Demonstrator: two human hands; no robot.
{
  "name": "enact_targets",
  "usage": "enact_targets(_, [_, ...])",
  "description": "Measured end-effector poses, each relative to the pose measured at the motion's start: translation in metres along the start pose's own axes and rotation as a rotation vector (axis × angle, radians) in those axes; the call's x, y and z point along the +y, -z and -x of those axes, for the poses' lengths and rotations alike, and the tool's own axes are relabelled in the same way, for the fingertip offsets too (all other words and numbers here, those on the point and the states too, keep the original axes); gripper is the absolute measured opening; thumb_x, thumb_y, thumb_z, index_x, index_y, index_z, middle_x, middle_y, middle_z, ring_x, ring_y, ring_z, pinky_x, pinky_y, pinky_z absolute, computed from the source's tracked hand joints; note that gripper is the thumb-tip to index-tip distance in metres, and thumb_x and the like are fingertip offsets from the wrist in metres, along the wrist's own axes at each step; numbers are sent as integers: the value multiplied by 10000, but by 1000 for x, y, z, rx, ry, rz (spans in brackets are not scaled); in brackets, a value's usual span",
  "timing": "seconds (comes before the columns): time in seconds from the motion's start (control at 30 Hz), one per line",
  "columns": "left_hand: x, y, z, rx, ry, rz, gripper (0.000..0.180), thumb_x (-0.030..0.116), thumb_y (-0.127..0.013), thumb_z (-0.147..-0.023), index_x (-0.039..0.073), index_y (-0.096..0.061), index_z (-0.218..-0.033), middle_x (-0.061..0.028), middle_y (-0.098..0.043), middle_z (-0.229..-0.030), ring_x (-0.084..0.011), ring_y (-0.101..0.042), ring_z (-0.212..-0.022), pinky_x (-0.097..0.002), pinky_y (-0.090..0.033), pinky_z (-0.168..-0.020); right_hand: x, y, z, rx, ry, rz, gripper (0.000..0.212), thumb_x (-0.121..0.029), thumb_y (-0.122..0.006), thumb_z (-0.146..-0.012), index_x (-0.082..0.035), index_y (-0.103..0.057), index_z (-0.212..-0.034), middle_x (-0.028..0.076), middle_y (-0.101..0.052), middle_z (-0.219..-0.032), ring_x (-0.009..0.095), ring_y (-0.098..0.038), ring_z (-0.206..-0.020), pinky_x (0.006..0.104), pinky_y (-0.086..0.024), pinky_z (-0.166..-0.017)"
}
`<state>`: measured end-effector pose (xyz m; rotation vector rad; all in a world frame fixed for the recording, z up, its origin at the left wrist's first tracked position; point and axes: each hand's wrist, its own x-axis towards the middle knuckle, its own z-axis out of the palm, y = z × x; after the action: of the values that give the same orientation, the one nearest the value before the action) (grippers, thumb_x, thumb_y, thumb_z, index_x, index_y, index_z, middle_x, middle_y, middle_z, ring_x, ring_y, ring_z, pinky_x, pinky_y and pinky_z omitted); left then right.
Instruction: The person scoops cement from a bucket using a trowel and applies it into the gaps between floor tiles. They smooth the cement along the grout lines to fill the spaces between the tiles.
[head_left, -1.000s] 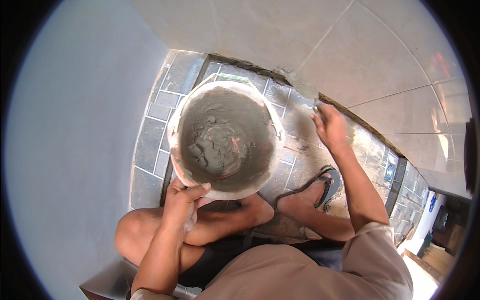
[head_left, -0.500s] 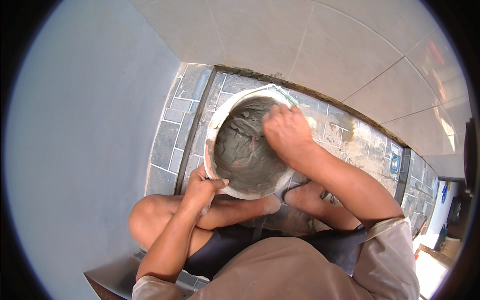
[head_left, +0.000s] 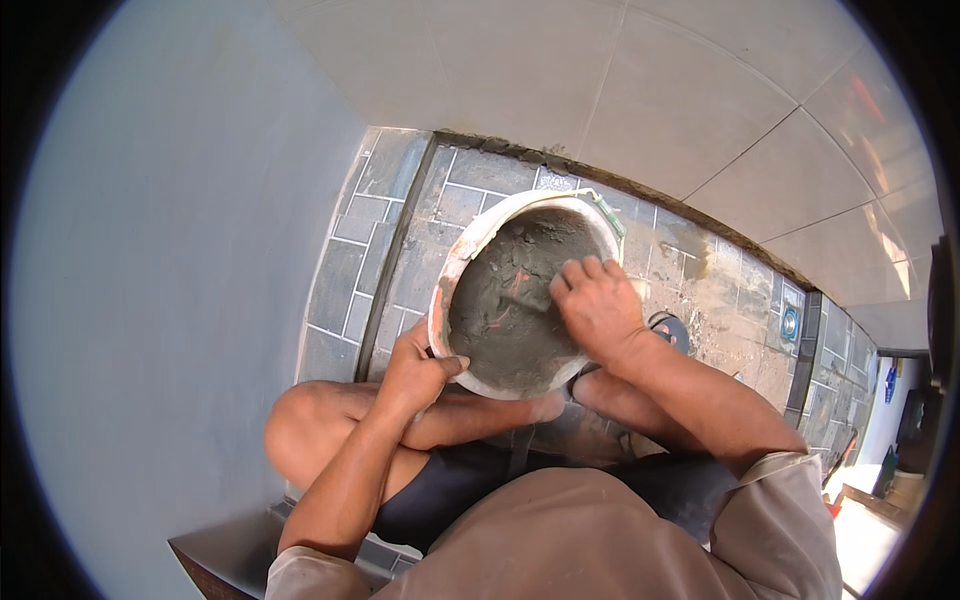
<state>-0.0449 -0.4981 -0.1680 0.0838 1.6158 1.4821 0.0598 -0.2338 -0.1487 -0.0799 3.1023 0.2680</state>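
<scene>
A round whitish bucket (head_left: 439, 310), smeared with grey and orange, stands between my legs. Grey wet mortar (head_left: 510, 330) fills its lower part, with small reddish streaks on its surface. At the near left of the rim my left hand (head_left: 418, 372) is closed on the bucket, its thumb over the edge. My right hand (head_left: 605, 310) is over the right side of the bucket with its fingers curled down toward the mortar. Whatever it grips is hidden beneath the fingers. The pale green bucket handle (head_left: 608, 212) rests against the far right rim.
A blue-grey wall (head_left: 180, 280) rises on the left and a large-tiled wall (head_left: 520, 80) at the far side. Dirty grey floor tiles (head_left: 335, 270) surround the bucket. A dark slipper (head_left: 672, 330) lies right of it; a floor drain (head_left: 790, 324) is farther right.
My right hand has moved down and slightly right, nearer to me. The bucket has shifted a little right and tilted differently; the mortar's surface looks stirred. My left hand keeps its hold on the rim.
</scene>
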Motion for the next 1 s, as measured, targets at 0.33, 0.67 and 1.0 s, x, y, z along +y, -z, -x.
enact_targets(0.33, [-8, -2, 5, 76, -37, 44, 458, -143, -714, -851, 3, -708, -1286, -81, -774, -1127, -169, -725, -973, -302, -591, -815, -7, -18, 10, -73, 181, -79, 155, -195, -622, -913, -111, -720, -999, 44, -661, -1012, 228, -647, -1047, 371, -478, -906])
enact_targets(0.67, [-8, -9, 9, 37, -107, 63, 519, -175, -696, -838, -20, -683, -1332, -107, -762, -1202, -191, -719, -1072, -333, -589, -933, -23, -2, -13, -578, -190, -323, 249, -178, -704, -892, -84, -809, -1098, 174, -794, -1104, 342, -777, -1041, 469, -604, -898])
enact_targets(1.0, [3, -12, 7, 114, -41, 112, 462, -139, -733, -837, -12, -688, -1279, -85, -752, -1109, -183, -715, -940, -313, -584, -844, -33, 8, 18, -362, -546, -910, 364, -232, -791, -895, -74, -781, -1223, 271, -761, -1096, 456, -731, -1055, 507, -585, -944])
